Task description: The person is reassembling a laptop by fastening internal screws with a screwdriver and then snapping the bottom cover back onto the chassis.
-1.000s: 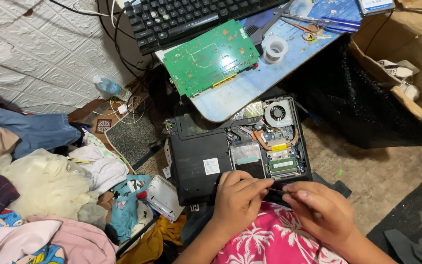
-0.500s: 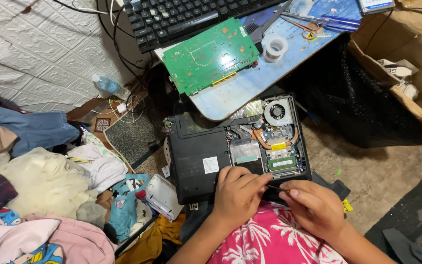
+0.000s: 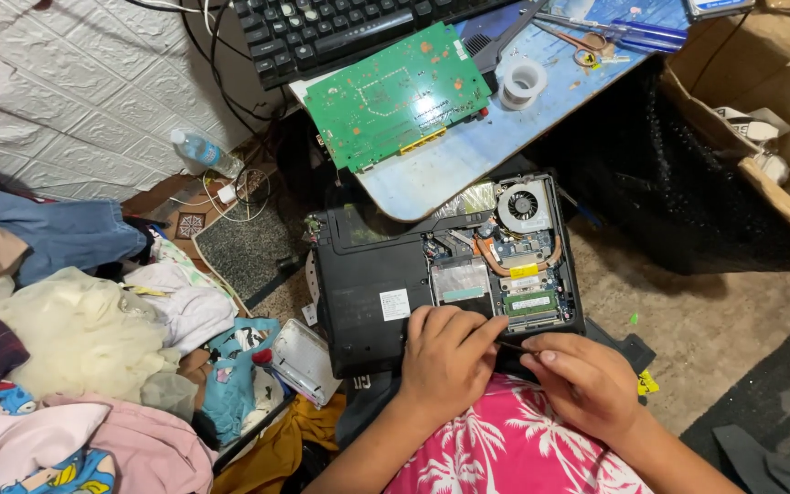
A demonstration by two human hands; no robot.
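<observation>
Floor clutter | opened laptop (image 3: 432, 284) just beyond hands | left hand (image 3: 445, 357) flat on it | right hand (image 3: 582, 384) pinching thin tool (image 3: 510, 345)

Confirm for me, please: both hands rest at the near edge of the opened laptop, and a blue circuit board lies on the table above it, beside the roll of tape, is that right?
Not quite: the circuit board is green, not blue, as the head view shows. The rest holds: the left hand and the right hand rest at the near edge of the opened laptop, and the board lies on the table beside the roll of tape.

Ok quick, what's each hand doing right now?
Left hand: fingers curled, resting on the opened laptop.
Right hand: pinching a thin dark tool; which kind cannot be told.
</observation>
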